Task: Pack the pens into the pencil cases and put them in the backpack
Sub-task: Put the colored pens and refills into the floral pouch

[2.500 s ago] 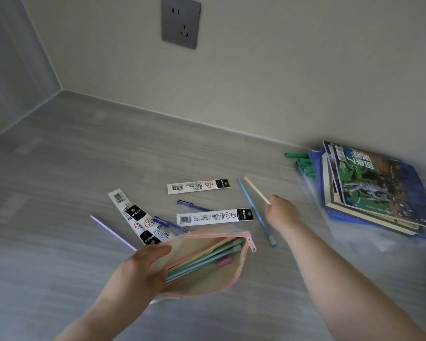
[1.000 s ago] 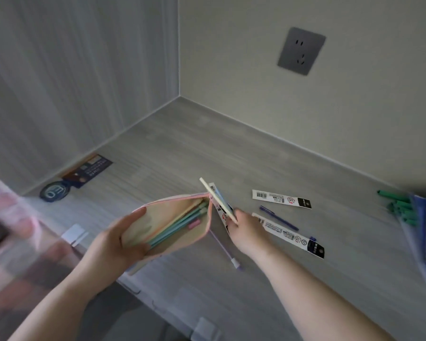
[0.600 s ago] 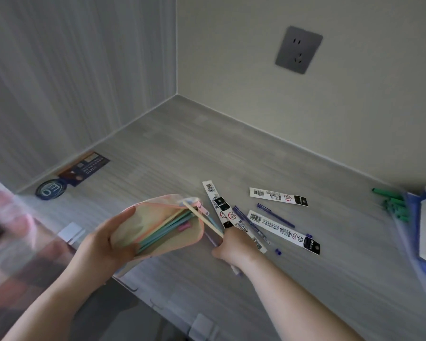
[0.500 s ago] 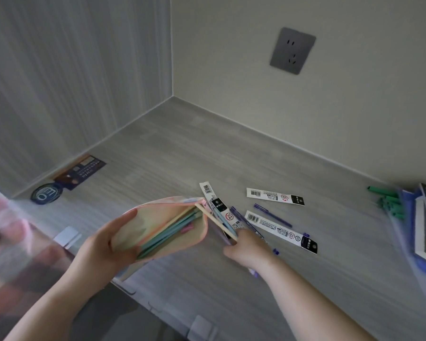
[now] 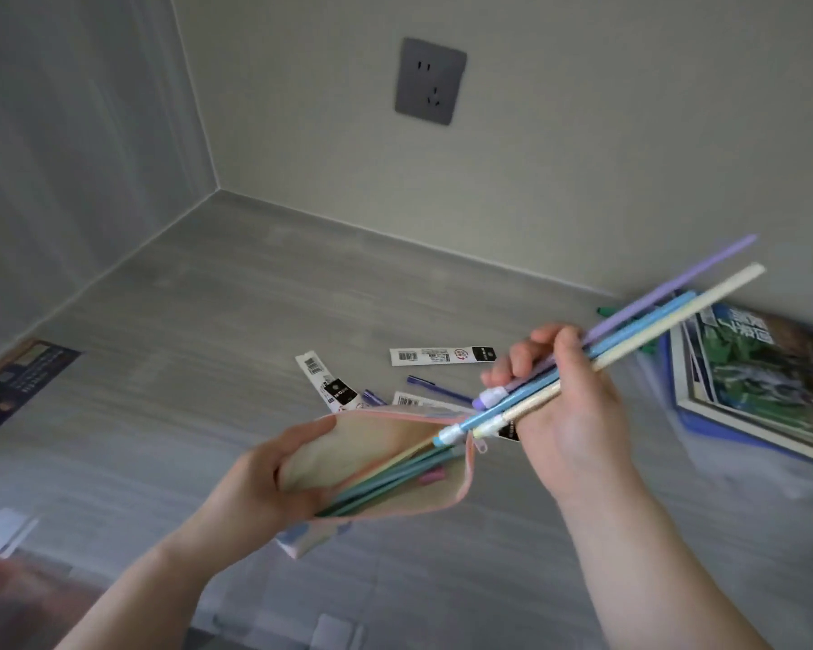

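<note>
Head view only.

Left hand (image 5: 273,480) grips the pencil case (image 5: 376,443) by its closed end, thumb on the upper lip. That props the zip mouth open toward the other hand. The case is off the table (image 5: 207,321) and tilted, open end higher; my read is that this stops the teal pens (image 5: 386,476) already inside from sliding out.

Right hand (image 5: 569,415) is clamped on three pens (image 5: 653,320): purple, blue, cream. They are bunched parallel, capped ends aimed down-left at the mouth, long ends sticking up-right over the book stack (image 5: 747,382). Bunching looks meant to load all three in one pass. The blue tip is at the case lip, beside the zip pull (image 5: 479,445). Touching or just inside, can't tell. Purple sits furthest back in the bundle.

Hands are near each other but not touching, joined only through pens and case.

Not yet packed: dark blue pens (image 5: 437,391) loose on the table among the refill packets (image 5: 442,356), and green pens (image 5: 606,312) mostly hidden by the books. Judgement: early-to-mid packing, case not zipped. Backpack isn't in frame.

Next move needs the tips levelled so all three clear the lip together.
</note>
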Tool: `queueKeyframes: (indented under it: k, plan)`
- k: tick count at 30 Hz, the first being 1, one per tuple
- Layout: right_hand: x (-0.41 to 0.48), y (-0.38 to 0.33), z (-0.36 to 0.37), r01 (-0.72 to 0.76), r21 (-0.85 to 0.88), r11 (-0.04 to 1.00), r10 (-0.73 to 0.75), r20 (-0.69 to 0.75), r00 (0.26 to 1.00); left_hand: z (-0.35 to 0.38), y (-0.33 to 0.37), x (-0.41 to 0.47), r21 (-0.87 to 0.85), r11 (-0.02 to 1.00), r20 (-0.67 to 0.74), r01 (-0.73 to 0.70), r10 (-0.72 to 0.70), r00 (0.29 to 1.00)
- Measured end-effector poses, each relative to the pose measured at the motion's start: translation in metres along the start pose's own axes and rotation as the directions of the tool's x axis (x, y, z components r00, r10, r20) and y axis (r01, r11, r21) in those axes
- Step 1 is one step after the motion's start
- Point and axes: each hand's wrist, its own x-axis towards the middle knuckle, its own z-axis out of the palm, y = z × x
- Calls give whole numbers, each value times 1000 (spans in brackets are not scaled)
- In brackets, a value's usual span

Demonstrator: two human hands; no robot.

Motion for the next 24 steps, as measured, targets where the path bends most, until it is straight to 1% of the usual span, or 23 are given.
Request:
queueKeyframes:
  k: [1, 2, 3, 4, 5, 7, 8, 10, 13, 15, 16, 17, 18, 20, 21, 24]
  plan:
    - [-4, 7, 4, -44, 39, 998, 43, 9, 999, 5, 0, 2, 2, 1000, 42, 0, 0, 999]
    - [-8, 19, 6, -93, -9, 996, 93, 14, 996, 9, 0, 4, 10, 1000, 78, -5, 5, 997]
    - [-12, 32, 6, -136, -124, 983, 139, 15, 990, 14, -1, 5, 20, 1000, 106, -14, 12, 994]
    - [-16, 45, 5, -163, -283, 945, 174, 15, 985, 17, -2, 6, 27, 999, 128, -21, 18, 992]
    - [-19, 56, 3, -169, -451, 876, 196, 14, 980, 19, -4, 7, 33, 999, 141, -23, 18, 990]
    - [-23, 70, -6, -119, -726, 677, 204, 31, 978, 22, -9, 8, 57, 998, 158, -27, 17, 987]
    - [-24, 71, -10, -80, -815, 574, 209, 52, 977, 21, -11, 8, 72, 997, 162, -31, 19, 987]
    - [-24, 69, -15, 18, -924, 383, 221, 110, 969, 20, -15, 8, 100, 994, 169, -35, 18, 985]
    - [-22, 63, -20, 205, -971, 126, 238, 230, 944, 20, -17, 7, 106, 993, 158, -50, 33, 987]
    - [-20, 62, -23, 309, -950, -48, 317, 279, 906, 20, -14, 7, 87, 995, 144, -55, 42, 989]
    - [-20, 64, -24, 344, -931, -118, 369, 280, 886, 20, -12, 7, 60, 997, 151, -43, 34, 988]
    - [-21, 66, -24, 374, -912, -165, 416, 280, 865, 19, -11, 6, 27, 999, 177, -28, 23, 984]
    - [-23, 70, -25, 404, -896, -187, 453, 286, 844, 19, -10, 6, -1, 1000, 203, -23, 23, 979]
    - [-23, 79, -27, 450, -865, -222, 491, 300, 818, 17, -12, 6, -15, 998, 235, -63, 65, 970]
    - [-22, 82, -29, 450, -857, -251, 497, 285, 820, 17, -14, 7, 2, 997, 234, -75, 73, 970]
    - [-16, 86, -37, 418, -849, -324, 487, 229, 843, 19, -16, 8, 19, 999, 221, -27, 22, 975]
